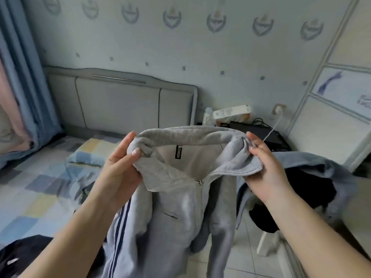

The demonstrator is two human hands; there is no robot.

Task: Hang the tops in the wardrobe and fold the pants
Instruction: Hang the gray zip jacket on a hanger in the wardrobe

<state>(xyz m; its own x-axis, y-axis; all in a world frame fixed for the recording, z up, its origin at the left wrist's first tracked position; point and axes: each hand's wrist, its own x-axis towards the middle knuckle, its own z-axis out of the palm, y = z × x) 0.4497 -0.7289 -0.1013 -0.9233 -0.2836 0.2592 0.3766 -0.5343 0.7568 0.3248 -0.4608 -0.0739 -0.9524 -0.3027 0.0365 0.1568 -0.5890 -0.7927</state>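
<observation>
Both hands, left hand (118, 163) and right hand (267, 163), pinch the collar of a grey zip-up fleece jacket (180, 197) at dead centre, unhung, with more clothes (301, 189) heaped at 3 o'clock, so barely started I'd say.

Black neck label (178, 151) inside the grey zip jacket (180, 207) carries white vertical lettering. The characters are too blurred to read. No other text is legible.

I see open air above the bed (40, 189) to the left. The wardrobe (341, 121) crowds the right, and a heap of clothes (313, 177) sits just below it.
</observation>
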